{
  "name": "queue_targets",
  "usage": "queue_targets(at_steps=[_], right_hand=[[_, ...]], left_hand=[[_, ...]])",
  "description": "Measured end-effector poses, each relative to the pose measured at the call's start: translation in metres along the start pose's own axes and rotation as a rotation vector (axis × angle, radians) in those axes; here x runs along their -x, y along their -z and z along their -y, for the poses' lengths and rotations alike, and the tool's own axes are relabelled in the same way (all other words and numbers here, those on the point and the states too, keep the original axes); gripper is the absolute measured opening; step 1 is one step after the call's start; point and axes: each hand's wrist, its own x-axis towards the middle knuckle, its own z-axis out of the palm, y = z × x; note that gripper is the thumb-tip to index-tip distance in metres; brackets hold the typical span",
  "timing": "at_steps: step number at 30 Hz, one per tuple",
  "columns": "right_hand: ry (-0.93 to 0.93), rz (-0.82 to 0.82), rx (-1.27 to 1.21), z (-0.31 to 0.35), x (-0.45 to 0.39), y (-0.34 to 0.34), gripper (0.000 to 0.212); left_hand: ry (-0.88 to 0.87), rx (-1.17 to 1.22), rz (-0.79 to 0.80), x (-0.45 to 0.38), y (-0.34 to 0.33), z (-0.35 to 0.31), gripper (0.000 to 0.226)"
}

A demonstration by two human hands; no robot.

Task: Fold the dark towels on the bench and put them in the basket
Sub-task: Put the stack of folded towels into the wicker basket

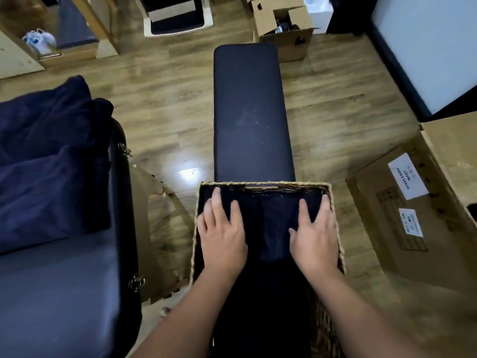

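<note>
At the far left a white plastic bag (39,40) sits on a low wooden shelf. Nearer on the left, a dark blue cushion (49,140) lies on a blue seat (56,293) with metal clasps along its black edge. In the near middle stands a woven basket (338,244), its far rim touching the near end of the long black desk (251,112), which runs away across the wooden floor (165,109). A folded dark towel (271,223) lies inside the basket. The left hand (223,233) rests flat on the towel's left part, fingers straight and spread, grasping nothing. The right hand (316,237) lies flat on the towel's right part, just beside the basket's right wall, fingers likewise straight and released. Beyond the desk's far end sits an open cardboard box (284,29). At the right, near the basket, a larger cardboard carton (413,202) with white labels lies on the floor.
</note>
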Motion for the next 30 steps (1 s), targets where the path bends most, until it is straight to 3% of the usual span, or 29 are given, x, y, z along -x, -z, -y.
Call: queue_targets(at_steps=[1,3,5,8,13,21,30], right_hand=[[0.040,-0.079,0.043,0.004,0.007,0.002,0.077],[0.064,-0.117,0.047,0.008,0.016,0.002,0.076],[0.026,0.061,0.042,0.010,0.012,-0.003,0.085],[-0.029,0.319,-0.055,0.004,-0.012,-0.017,0.098],[-0.062,0.461,-0.264,-0.013,-0.050,-0.040,0.106],[-0.051,0.570,-0.287,-0.023,-0.060,-0.039,0.105],[-0.104,0.551,-0.498,0.005,0.011,0.016,0.068]], left_hand=[[-0.038,-0.019,-0.005,0.005,-0.003,-0.005,0.068],[0.016,0.009,0.163,0.010,-0.011,-0.011,0.077],[0.109,0.048,0.364,0.001,-0.024,-0.007,0.088],[0.156,0.188,0.459,-0.027,-0.036,0.009,0.099],[0.199,0.372,0.585,-0.050,-0.057,0.032,0.105],[0.197,0.366,0.608,-0.051,-0.046,0.029,0.097],[0.264,0.489,0.461,-0.002,0.026,0.043,0.053]])
